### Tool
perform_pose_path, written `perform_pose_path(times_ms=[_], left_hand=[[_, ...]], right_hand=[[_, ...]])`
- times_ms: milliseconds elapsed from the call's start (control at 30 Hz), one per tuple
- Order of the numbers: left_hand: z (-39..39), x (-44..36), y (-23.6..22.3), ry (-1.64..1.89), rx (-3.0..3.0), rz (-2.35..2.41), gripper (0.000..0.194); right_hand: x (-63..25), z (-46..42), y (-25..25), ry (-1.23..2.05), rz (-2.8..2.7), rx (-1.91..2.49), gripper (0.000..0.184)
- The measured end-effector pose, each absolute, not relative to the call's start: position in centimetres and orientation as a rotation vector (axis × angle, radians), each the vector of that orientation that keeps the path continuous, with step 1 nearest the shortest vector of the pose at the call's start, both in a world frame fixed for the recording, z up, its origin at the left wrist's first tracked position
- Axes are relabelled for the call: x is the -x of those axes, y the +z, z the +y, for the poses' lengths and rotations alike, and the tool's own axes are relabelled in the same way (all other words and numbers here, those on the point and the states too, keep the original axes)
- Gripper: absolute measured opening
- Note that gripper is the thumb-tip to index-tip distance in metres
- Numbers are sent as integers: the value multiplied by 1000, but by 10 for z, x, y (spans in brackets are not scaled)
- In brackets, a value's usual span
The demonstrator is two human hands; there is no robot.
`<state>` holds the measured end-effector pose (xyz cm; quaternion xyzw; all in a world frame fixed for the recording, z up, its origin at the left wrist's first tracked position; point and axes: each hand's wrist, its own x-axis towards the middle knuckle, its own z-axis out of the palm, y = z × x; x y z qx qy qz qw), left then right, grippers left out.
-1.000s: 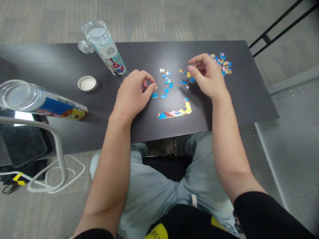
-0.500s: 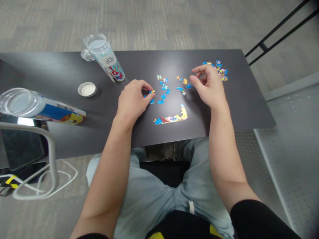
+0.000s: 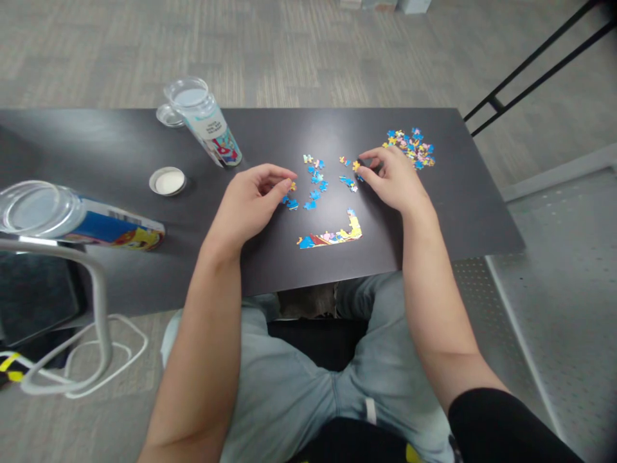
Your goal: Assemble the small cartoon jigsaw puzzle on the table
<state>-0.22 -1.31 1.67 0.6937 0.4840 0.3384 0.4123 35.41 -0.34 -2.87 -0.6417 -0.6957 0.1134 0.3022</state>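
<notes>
My left hand hovers at the left of the loose jigsaw pieces, thumb and index finger slightly apart. By its fingertips lie a yellow-and-blue puzzle piece and a blue puzzle piece. On the other side, my right hand has its thumb and index finger parted beside a yellow puzzle piece, with a blue piece partly hidden under the thumb. Between the hands runs a column of mostly blue pieces. Closer to me, joined pieces form an L-shaped puzzle strip.
A pile of mixed puzzle pieces lies beyond my right hand. Two clear-topped canisters, one upright and one nearer, stand at left with a round lid. A white tube curves at the table's left edge.
My right hand has moved left and nearer, toward the yellow piece, uncovering more of the pile. My left hand has drawn slightly left, its fingertips parting. The camera view has shifted a little.
</notes>
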Motion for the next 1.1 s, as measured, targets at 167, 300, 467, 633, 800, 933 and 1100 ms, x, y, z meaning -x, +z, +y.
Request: perform_pose_path(times_ms=[167, 300, 467, 633, 800, 933, 1100], left_hand=[[-17, 13, 23, 827, -1631, 1197, 22], [-21, 29, 31, 730, -1617, 1206, 28], [-26, 45, 35, 630, -1595, 1181, 33], [-29, 52, 36, 468, -1706, 1123, 22], [-33, 52, 37, 372, -1848, 1086, 25], [-35, 52, 37, 347, -1885, 1086, 24], [-35, 52, 35, 353, -1913, 1086, 22]], right_hand=[[-345, -4, -33, 240, -1885, 1714, 22], [-351, -1, -32, 283, -1872, 1708, 21], [-358, 2, -30, 332, -1800, 1726, 21], [-357, 1, -29, 351, -1762, 1716, 16], [-357, 2, -32, 449, -1692, 1681, 24], [-356, 2, -33, 553, -1643, 1536, 26], [-332, -12, -15, 676, -1698, 1401, 44]])
